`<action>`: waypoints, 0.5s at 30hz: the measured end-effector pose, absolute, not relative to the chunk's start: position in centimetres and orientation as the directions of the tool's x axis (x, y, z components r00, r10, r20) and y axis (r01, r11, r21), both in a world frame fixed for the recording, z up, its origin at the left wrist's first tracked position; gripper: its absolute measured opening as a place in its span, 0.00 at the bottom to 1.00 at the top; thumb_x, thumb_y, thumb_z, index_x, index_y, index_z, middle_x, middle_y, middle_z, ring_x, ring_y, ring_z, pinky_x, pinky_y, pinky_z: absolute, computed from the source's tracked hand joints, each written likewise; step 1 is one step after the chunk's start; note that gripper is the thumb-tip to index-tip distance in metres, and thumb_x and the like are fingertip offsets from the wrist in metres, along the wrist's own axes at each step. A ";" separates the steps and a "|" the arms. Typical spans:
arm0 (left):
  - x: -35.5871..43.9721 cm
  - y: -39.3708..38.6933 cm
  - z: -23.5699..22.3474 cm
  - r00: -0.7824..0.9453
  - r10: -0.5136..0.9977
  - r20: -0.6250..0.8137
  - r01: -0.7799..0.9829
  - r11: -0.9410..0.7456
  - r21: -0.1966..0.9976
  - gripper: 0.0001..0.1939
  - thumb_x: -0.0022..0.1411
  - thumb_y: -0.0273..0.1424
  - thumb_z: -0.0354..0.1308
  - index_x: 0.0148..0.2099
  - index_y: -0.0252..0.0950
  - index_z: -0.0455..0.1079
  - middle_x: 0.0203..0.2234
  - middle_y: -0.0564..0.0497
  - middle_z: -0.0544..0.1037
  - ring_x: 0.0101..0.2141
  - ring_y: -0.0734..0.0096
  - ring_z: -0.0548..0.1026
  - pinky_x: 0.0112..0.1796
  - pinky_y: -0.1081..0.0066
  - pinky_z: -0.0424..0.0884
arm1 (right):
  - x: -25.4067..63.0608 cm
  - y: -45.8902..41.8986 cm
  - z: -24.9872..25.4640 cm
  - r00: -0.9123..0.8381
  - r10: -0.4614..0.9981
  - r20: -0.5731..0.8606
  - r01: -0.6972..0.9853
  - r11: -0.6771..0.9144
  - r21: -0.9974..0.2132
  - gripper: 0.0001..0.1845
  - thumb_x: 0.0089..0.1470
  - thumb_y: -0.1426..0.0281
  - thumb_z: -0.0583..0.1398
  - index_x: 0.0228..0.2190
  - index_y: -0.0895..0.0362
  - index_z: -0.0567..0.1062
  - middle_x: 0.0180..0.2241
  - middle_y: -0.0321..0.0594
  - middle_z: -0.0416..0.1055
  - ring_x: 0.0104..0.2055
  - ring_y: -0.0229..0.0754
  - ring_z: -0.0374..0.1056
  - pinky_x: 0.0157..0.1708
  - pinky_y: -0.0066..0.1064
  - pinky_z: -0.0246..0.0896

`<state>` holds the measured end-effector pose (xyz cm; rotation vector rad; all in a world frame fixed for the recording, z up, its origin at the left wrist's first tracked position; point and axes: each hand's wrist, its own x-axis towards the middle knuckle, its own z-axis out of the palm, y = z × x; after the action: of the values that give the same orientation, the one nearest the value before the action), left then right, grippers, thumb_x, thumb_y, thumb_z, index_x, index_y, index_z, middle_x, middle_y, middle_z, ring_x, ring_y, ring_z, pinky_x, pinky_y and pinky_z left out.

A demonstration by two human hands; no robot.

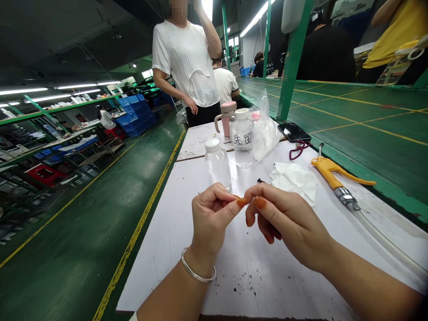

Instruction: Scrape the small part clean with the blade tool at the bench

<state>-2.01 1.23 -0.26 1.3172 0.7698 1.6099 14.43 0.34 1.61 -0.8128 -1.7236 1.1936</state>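
My left hand [214,216], with a silver bangle at the wrist, is closed in a pinch over the white board [177,214]. Against its fingertips come the pinched thumb and forefinger of my right hand [287,218], whose other fingers curl below. Both sets of fingertips are stained orange. Whatever lies between them is too small or hidden to make out. Just beyond my left hand stands a clear bottle [217,165] with a white cap. Behind my right hand lies a crumpled white tissue [296,180]. Dark specks [247,283] are scattered on the board below.
A ribbed bottle [243,140], a pink tumbler [228,118] and a plastic bag [265,133] stand farther back. On the right are a yellow air gun [334,174] with its hose, a phone [294,132] and a green post [292,62]. A person in white [187,62] stands beyond the table.
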 end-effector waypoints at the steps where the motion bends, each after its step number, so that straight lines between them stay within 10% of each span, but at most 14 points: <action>1: -2.0 1.2 -0.3 -0.036 0.910 0.413 -0.250 -0.408 0.878 0.07 0.53 0.27 0.70 0.27 0.37 0.74 0.21 0.56 0.69 0.24 0.79 0.67 0.28 0.75 0.66 | 14.5 0.3 1.8 -0.402 0.866 0.296 0.062 0.349 -0.935 0.14 0.68 0.60 0.52 0.38 0.55 0.72 0.26 0.32 0.72 0.18 0.30 0.62 0.18 0.24 0.54; 15: -2.0 1.0 -0.5 0.037 0.849 0.527 -0.096 -0.522 0.847 0.07 0.53 0.26 0.70 0.28 0.37 0.74 0.21 0.54 0.69 0.24 0.77 0.65 0.25 0.73 0.63 | 14.8 0.4 2.2 -0.305 0.922 0.237 0.118 0.283 -0.952 0.15 0.63 0.65 0.58 0.26 0.56 0.74 0.20 0.33 0.69 0.18 0.32 0.61 0.18 0.24 0.56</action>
<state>-2.01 1.02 -0.50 1.5626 0.7857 1.5881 14.78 0.39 2.21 -0.9665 -1.6567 1.1280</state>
